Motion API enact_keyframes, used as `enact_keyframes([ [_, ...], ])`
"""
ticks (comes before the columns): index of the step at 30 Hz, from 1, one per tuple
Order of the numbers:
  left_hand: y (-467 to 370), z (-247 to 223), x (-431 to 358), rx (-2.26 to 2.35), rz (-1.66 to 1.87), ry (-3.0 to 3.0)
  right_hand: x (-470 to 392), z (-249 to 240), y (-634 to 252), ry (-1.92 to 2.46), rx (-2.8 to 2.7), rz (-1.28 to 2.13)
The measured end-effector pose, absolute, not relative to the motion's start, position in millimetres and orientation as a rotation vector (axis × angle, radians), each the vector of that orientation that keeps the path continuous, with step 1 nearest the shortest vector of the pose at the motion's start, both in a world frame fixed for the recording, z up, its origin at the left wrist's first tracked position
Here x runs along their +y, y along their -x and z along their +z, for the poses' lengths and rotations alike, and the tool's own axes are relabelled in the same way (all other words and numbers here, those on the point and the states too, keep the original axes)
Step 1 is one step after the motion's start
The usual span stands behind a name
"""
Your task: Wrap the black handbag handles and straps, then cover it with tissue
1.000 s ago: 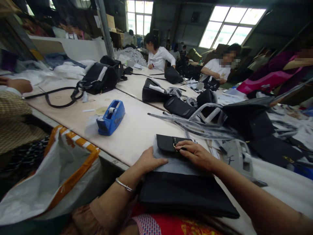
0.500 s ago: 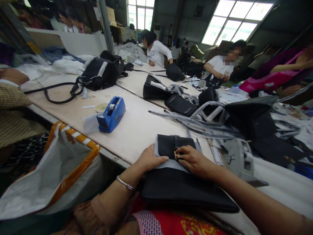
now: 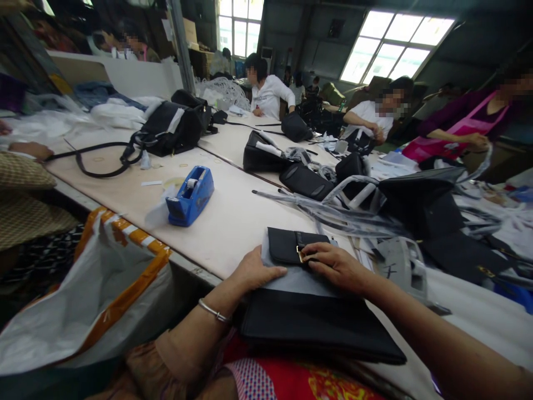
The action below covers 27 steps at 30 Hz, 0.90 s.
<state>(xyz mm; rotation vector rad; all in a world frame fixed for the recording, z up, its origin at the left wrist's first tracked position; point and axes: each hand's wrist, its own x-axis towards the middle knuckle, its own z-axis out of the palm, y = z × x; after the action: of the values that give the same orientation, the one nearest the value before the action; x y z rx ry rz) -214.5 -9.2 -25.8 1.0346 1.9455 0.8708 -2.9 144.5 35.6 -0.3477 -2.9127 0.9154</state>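
Note:
A black leather bag [image 3: 316, 325] lies at the table's front edge, with a thin pale sheet [image 3: 300, 279] between its lower part and a small black flap [image 3: 281, 244]. The flap carries a strap and a gold buckle [image 3: 300, 254]. My left hand [image 3: 260, 269] rests on the left edge of the sheet, thumb stretched out to the right. My right hand [image 3: 335, 265] has its bent fingers on the buckle, the fingertips close together at its right side.
A blue tape dispenser [image 3: 191, 195] stands on the table [image 3: 233, 222]. Black bags [image 3: 308, 180] and wrapped straps [image 3: 333, 216] lie ahead and right. An open white sack [image 3: 54, 311] hangs at the left edge. Several people work around the table.
My right hand has shifted slightly right and up, staying at the buckle. My left hand has barely moved. At the far right, a person in a pink apron has lowered a hand.

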Motion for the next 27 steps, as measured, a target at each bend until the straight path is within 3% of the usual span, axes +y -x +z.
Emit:
enact_keyframes([
  [7,214,-24,-10,1.95,0.874,-1.017,146,38,5,0.39,-2.872,0.947],
  [16,212,-26,3,2.02,0.9,-0.83,123,31,0,0.136,-3.179,0.605],
  [27,203,-15,18,1.435,1.063,-0.481,135,46,-22,0.342,-2.976,1.141],
])
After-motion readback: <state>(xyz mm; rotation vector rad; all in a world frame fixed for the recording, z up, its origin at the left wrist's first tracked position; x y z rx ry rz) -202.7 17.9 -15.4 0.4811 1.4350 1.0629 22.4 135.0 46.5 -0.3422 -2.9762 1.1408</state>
